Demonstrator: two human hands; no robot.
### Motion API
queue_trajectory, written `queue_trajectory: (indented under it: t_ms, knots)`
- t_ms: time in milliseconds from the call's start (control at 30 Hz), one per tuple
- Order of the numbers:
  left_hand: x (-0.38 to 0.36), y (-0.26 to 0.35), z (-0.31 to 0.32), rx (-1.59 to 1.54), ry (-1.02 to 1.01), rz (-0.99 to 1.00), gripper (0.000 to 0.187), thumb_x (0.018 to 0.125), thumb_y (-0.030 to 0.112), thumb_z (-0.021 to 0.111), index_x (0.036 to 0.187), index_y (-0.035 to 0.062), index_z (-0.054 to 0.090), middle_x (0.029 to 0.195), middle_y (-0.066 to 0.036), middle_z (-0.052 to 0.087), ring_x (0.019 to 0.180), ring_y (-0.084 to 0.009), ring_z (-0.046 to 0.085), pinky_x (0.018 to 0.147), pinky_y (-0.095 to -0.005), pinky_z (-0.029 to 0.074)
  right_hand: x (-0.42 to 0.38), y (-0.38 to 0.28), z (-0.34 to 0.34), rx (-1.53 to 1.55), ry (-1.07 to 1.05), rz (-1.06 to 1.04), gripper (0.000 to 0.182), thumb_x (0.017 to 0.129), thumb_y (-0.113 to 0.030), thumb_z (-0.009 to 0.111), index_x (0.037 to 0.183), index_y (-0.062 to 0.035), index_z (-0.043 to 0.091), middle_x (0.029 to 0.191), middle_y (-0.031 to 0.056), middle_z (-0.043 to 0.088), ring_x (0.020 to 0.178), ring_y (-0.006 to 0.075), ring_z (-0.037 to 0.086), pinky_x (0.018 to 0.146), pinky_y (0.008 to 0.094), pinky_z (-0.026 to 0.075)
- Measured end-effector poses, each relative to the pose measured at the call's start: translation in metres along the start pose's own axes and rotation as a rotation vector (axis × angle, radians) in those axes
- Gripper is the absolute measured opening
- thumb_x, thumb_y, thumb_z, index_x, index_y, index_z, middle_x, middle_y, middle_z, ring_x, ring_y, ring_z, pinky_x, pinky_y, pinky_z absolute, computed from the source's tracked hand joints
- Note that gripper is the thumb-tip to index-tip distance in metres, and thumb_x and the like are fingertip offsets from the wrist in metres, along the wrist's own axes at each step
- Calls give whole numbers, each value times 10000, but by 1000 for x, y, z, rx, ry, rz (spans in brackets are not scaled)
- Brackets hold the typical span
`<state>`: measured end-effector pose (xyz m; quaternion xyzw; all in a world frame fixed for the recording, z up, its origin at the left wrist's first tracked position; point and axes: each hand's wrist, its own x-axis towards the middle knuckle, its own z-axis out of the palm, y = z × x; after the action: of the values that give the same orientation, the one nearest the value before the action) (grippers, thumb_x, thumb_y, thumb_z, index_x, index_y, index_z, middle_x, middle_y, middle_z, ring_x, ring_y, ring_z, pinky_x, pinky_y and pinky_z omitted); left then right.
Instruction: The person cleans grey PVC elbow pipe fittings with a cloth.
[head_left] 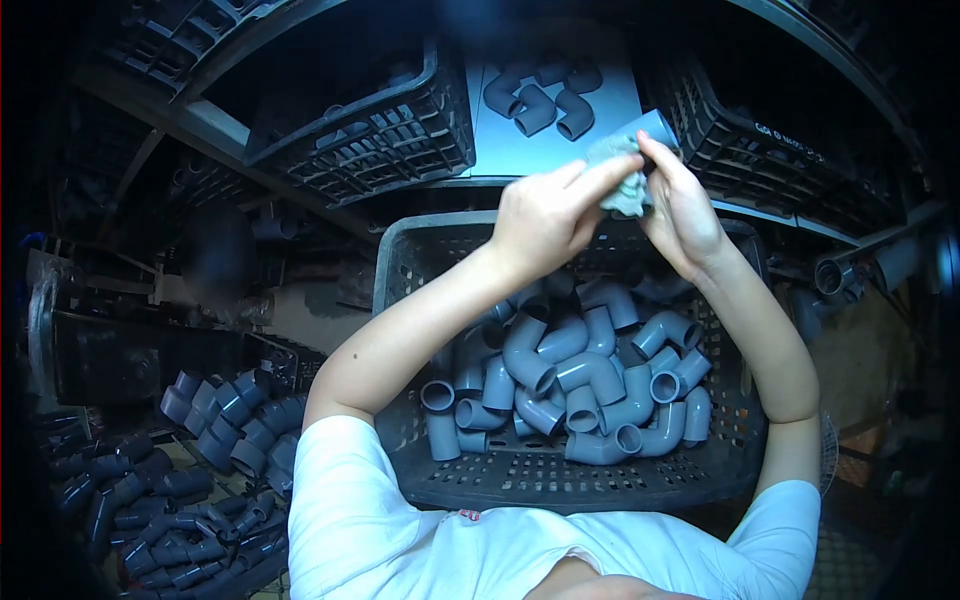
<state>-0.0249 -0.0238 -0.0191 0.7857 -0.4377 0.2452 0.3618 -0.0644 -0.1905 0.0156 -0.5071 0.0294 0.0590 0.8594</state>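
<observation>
Above the far rim of the crate, my left hand [548, 215] is closed on a crumpled pale green cloth [628, 198]. My right hand [686, 220] grips a grey plastic pipe elbow [656, 126], thumb and fingers around it. The cloth presses against the elbow, and both hands hide part of it. Below them, a black plastic crate [570, 490] holds many loose grey pipe elbows [590, 375], lying in a jumble at different angles.
Several elbows [537, 108] lie on a white board [490, 150] on the shelf ahead. Black crates flank it, one left [380, 140] and one right [745, 150]. Piles of dark fittings [180, 520] cover the floor at lower left. More pipe pieces [835, 275] stand at right.
</observation>
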Motion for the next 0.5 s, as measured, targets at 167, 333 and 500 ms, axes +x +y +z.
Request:
queue_trajectory:
  t_ms: [167, 333, 500]
  knots:
    - [6, 2, -8, -282, -143, -32, 581, 751, -100, 534, 1284, 101, 649, 1166, -151, 700, 1022, -305, 704, 888, -358, 553, 1, -4, -13, 29, -72, 52, 319, 1090, -353, 390, 1093, -113, 601, 1037, 10, 646, 1029, 111, 614, 983, 338, 461]
    - [8, -5, -3, -421, -62, -108, 522, 785, -88, 471, 1252, 63, 649, 1148, -153, 707, 1027, -289, 712, 895, -329, 536, 5, 0, -14, 0, -111, -60, 325, 1066, -296, 489, 1328, -119, 411, 1289, 43, 518, 1185, 109, 518, 1059, 323, 399]
    - [5, 14, -4, -185, -372, 34, 376, 833, 151, 621, 1193, 256, 641, 912, -65, 715, 770, -279, 700, 644, -384, 553, 37, -8, -34, -311, 191, 66, 597, 990, -329, 617, 1413, -41, 309, 1294, 142, 503, 1181, 206, 551, 960, 371, 485]
